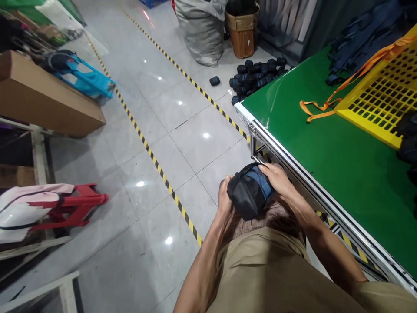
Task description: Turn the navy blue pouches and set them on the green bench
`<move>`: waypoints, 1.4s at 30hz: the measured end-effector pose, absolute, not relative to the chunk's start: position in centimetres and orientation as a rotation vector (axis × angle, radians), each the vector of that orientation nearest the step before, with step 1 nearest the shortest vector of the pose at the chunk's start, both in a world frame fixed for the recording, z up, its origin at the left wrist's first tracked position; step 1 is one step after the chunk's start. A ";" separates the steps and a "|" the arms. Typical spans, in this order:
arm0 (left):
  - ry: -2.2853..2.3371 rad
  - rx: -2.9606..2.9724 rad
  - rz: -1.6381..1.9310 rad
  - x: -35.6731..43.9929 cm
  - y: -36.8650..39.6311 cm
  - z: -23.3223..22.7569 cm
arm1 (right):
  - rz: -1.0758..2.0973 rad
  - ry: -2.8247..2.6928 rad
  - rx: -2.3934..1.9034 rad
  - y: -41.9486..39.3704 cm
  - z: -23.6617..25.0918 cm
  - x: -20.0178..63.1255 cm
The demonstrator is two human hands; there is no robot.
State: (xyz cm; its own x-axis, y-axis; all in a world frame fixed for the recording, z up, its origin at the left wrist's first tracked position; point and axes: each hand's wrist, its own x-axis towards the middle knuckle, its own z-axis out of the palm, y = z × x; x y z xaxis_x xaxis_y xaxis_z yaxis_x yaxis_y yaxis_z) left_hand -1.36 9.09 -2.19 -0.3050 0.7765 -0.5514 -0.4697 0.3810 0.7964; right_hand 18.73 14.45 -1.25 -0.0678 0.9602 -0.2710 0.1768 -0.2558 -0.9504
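Between my two hands, above my lap, is a black and blue fabric bundle (pixel 249 193), rounded like a small rolled-up pouch; its exact kind I cannot make out. My left hand (pixel 224 195) grips its left side, the fingers partly hidden behind it. On the upper right side my right hand (pixel 276 178) holds it, with the thumb lying over the blue part. The bundle is clear of the green-topped table (pixel 293 126) to the right.
Similar dark bundles (pixel 256 76) lie piled on the floor beyond the table corner. A yellow perforated basket (pixel 371 108) with an orange strap stands on the table. Behind are a grey sack (pixel 203 32) and a carton bin (pixel 241 34). Leftward are a red stool (pixel 81 204) and cardboard box (pixel 52 95).
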 end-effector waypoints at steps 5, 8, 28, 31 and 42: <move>1.395 1.127 1.184 -3.7 8.1 4.2 | 1.115 -1.663 -1.365 13.1 3.7 19.3; 1.430 1.363 0.980 -2.4 6.5 4.8 | 0.963 -1.864 -1.255 11.1 4.0 19.8; 0.872 0.251 0.833 0.3 0.3 1.3 | 1.082 -2.121 -1.217 4.1 -0.3 26.2; 0.901 0.245 0.893 0.3 0.5 0.9 | 0.959 -2.133 -1.408 2.8 -0.3 26.4; 0.981 0.191 0.952 -0.3 0.5 0.0 | 1.452 -1.549 -1.570 2.1 3.0 24.7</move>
